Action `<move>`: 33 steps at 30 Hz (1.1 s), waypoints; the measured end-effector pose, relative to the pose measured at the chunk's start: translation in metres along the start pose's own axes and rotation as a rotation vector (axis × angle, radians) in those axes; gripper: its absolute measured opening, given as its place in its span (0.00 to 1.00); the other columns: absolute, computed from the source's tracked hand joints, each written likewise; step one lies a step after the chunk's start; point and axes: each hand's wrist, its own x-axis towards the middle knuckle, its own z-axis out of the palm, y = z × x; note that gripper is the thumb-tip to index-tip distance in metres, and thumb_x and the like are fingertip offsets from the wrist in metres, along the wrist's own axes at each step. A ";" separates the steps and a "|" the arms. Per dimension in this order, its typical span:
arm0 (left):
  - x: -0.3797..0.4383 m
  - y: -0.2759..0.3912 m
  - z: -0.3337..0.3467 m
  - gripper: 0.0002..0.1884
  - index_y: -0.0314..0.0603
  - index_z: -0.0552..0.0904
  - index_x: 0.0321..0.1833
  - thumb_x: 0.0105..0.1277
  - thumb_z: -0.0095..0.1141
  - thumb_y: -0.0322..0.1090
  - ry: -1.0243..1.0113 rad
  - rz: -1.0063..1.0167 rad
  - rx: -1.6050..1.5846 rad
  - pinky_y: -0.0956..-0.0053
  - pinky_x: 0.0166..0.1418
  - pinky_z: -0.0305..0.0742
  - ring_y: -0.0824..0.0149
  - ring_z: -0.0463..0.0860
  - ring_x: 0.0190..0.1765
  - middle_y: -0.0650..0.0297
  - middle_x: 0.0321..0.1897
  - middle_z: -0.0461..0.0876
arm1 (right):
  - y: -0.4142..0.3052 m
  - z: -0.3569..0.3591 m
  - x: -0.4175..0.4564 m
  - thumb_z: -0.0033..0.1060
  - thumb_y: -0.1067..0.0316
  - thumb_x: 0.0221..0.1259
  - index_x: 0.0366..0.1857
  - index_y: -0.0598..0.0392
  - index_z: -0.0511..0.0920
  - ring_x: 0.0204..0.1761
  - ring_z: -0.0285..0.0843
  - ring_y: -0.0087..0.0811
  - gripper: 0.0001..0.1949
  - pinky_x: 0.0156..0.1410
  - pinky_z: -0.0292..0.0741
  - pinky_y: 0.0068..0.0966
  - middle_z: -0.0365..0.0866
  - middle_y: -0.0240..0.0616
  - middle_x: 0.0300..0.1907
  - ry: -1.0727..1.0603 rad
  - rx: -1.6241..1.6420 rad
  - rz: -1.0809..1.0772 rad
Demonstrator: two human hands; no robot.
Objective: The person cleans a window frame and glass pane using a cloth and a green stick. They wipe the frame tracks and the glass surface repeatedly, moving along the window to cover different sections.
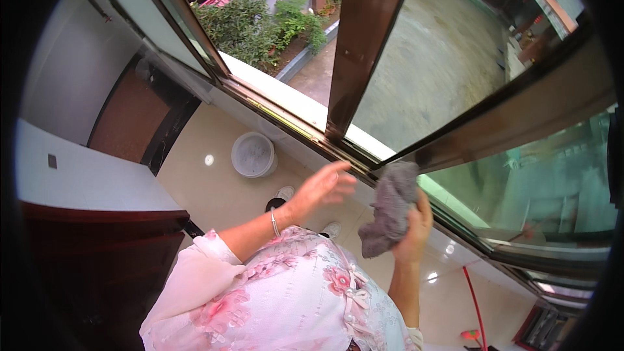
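Observation:
My right hand grips a bunched grey cloth, which hangs in front of the lower corner of the brown metal window frame. Whether the cloth touches the frame I cannot tell. Its folds hide part of the sill track. To the left, my left hand is slightly blurred, holding nothing, its fingers apart near the inner edge of the window track. A silvery bangle circles the left wrist. Glass panes reflect the room at the right.
A white bucket stands on the pale tiled floor below the window, left of my feet. Dark red wooden furniture fills the lower left. At the lower right a red pole slants upward. Shrubs and a paved yard lie outside.

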 end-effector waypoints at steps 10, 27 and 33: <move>-0.002 0.010 -0.138 0.21 0.47 0.73 0.65 0.74 0.48 0.47 -0.086 -0.397 -0.743 0.62 0.71 0.70 0.58 0.74 0.65 0.59 0.63 0.74 | 0.098 0.158 0.017 0.69 0.67 0.52 0.55 0.54 0.78 0.46 0.72 0.46 0.23 0.51 0.69 0.37 0.74 0.46 0.41 -0.342 -0.905 -0.281; -0.063 0.043 -0.247 0.19 0.41 0.73 0.64 0.79 0.36 0.41 0.432 -0.116 -0.412 0.65 0.67 0.74 0.65 0.79 0.60 0.61 0.60 0.79 | 0.173 0.214 0.009 0.59 0.76 0.62 0.63 0.56 0.73 0.53 0.80 0.32 0.23 0.57 0.79 0.27 0.78 0.44 0.55 -0.433 -0.541 0.233; -0.083 0.044 -0.218 0.16 0.36 0.75 0.60 0.75 0.49 0.37 0.522 -0.189 -0.291 0.67 0.62 0.76 0.65 0.82 0.56 0.58 0.54 0.82 | 0.185 0.186 0.052 0.58 0.78 0.58 0.50 0.59 0.78 0.52 0.78 0.48 0.15 0.58 0.75 0.37 0.79 0.49 0.48 -0.204 -1.034 -0.298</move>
